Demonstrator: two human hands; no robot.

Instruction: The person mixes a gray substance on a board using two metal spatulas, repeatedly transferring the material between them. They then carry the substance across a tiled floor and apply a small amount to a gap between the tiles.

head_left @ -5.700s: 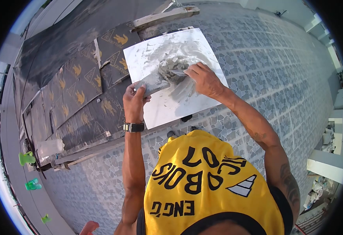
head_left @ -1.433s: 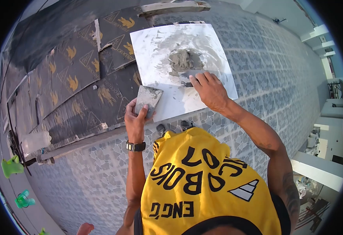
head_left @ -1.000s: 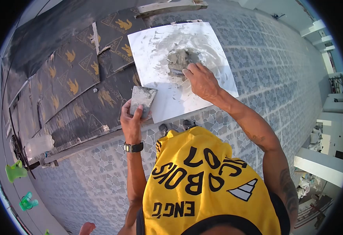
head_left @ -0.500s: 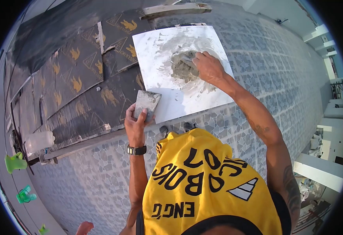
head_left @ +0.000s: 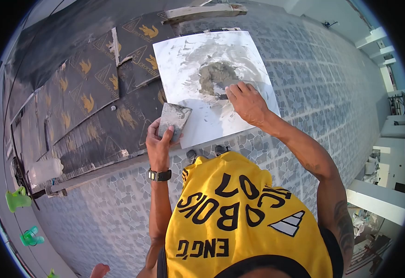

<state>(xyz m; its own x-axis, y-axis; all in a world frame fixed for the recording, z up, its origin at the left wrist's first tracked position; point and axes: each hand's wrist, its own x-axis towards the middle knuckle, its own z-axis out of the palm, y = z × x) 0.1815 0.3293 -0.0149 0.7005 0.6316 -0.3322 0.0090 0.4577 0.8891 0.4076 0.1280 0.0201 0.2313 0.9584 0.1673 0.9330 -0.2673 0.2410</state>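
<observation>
In the head view, the left hand (head_left: 158, 141) has its grip clamped on a gray tile (head_left: 175, 116), thumb over the face, at the board's (head_left: 207, 127) near left corner. The right hand's (head_left: 249, 104) grip is closed on a blade (head_left: 221, 97), mostly hidden by the fingers, at the near side of the gray mix (head_left: 216, 74). I'd say a low blade angle and short, even strokes gather the mix cleanly; a steady, face-up tile loses less of its smear.
</observation>
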